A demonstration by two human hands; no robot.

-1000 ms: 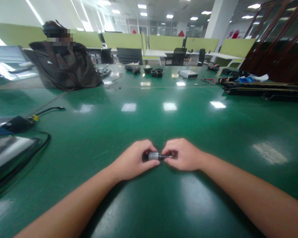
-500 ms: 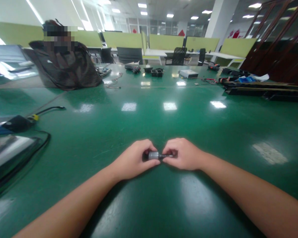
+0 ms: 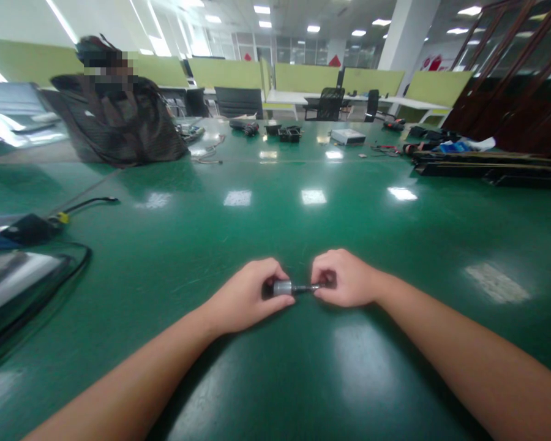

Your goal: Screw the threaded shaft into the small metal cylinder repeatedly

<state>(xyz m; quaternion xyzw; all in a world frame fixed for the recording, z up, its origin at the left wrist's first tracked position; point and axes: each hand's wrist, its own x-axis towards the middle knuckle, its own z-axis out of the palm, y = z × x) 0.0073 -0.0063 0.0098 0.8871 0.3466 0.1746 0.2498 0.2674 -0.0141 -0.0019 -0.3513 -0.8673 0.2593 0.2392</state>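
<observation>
Low over the green table (image 3: pixel 275 233), my left hand (image 3: pixel 243 297) is closed around a short grey metal cylinder (image 3: pixel 283 288), its dark back end mostly hidden in the palm. From the cylinder's right face runs a thin dark shaft (image 3: pixel 303 288), lying level and pointing right. My right hand (image 3: pixel 349 278) pinches the shaft's far end between thumb and fingers, a short way from the left hand. I cannot tell whether shaft and cylinder are one piece.
At the left lie a blue device (image 3: pixel 0 240) with a black cable and a flat clear-wrapped item (image 3: pixel 18 282). A large dark bag (image 3: pixel 123 122) stands behind them. Small electronic parts (image 3: pixel 289 133), a silver box (image 3: pixel 348 136) and long black strips (image 3: pixel 487 168) lie along the far side.
My right hand has slid a little to the right and up, away from the left hand, so more of the shaft shows. The left hand keeps its grip on the cylinder.
</observation>
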